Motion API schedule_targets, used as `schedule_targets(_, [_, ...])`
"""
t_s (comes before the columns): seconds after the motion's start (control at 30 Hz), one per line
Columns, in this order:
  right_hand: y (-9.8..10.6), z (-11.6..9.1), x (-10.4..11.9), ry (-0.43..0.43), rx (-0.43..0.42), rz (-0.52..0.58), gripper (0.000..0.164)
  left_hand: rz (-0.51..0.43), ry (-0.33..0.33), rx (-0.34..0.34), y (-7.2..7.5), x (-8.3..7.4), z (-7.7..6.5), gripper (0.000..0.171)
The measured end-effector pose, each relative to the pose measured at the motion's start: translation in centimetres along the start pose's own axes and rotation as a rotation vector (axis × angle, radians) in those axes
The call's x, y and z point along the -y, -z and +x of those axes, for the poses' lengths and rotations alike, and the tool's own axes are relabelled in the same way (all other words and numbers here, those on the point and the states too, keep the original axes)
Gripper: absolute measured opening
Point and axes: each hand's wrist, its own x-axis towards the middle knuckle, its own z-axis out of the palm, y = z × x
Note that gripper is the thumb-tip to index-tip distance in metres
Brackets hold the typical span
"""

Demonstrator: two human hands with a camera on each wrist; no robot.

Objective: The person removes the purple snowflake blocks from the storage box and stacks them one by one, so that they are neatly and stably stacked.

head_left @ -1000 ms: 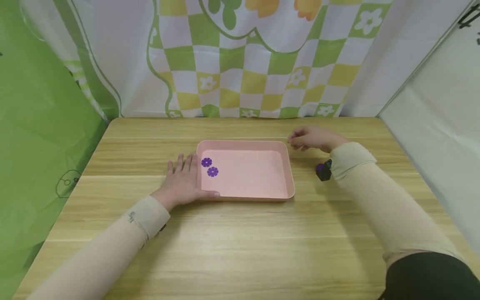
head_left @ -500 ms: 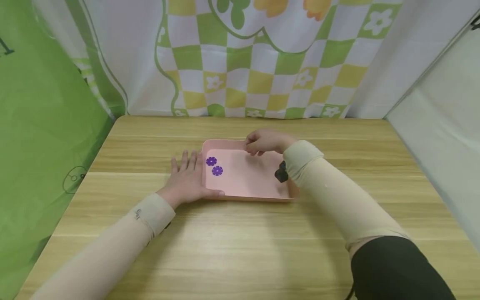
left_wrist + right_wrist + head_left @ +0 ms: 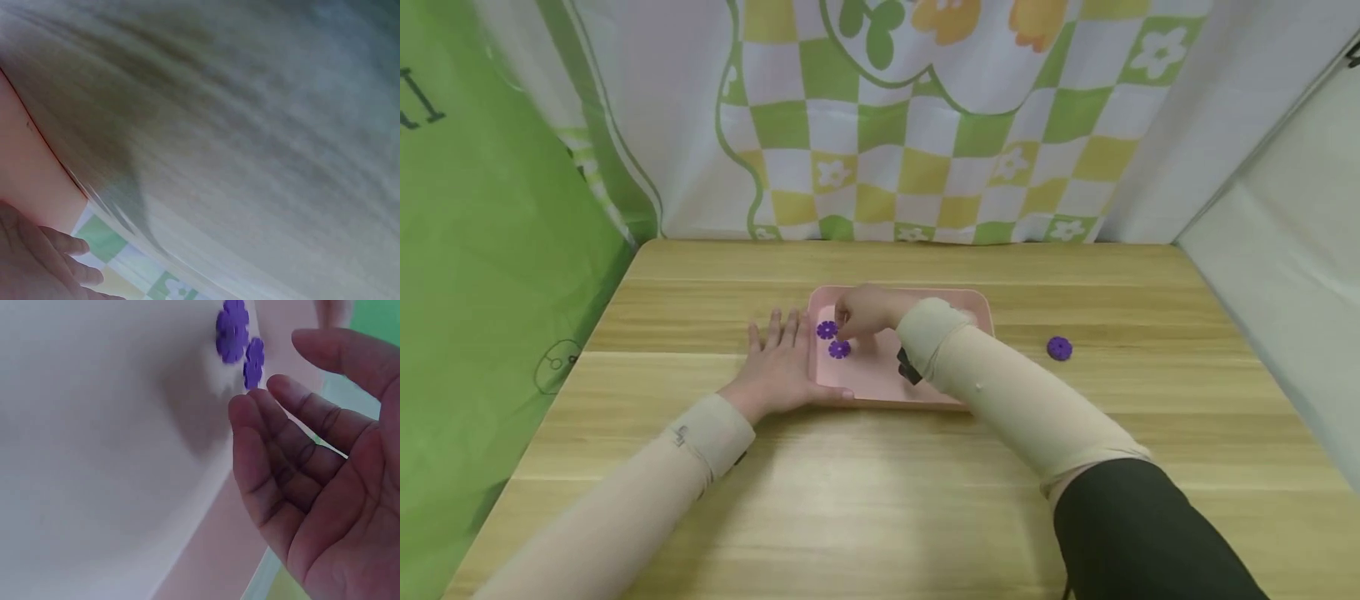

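A shallow pink tray [image 3: 880,385] lies on the table. Inside its left end are two purple notched snowflake discs, one [image 3: 827,330] behind the other [image 3: 839,349]. My left hand [image 3: 782,371] rests at the tray's left side, fingers spread and thumb along the front rim; in the left wrist view a sleeve covers most of the picture. Over the tray, my right hand [image 3: 868,310] is close to the two discs. In the right wrist view its fingers [image 3: 250,462] are loosely bent, with the thumb apart from them and nothing between.
To the right of the tray, more purple snowflake disc [image 3: 1060,348] material sits on the wooden table [image 3: 880,492], looking like a small stack. A checkered curtain [image 3: 925,167] hangs behind the table's far edge, with a green cloth [image 3: 490,250] at the left.
My right hand has swung left from beside the tray's right end to above the two discs, uncovering the purple discs on the right. My left hand has stayed against the tray.
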Motion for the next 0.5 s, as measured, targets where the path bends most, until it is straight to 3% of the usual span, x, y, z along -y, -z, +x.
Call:
schedule_targets(0.27, [-0.6,1.0,1.0,-0.046,0.049,-0.047,0.026,-0.004,-0.023,-0.020,-0.5,0.2,0.5,0.147])
schedule_targets(0.5, [-1.7,1.6,1.4,-0.013,0.012,-0.127,0.013,-0.013,-0.006,-0.004,-0.2,0.5,0.1,0.145])
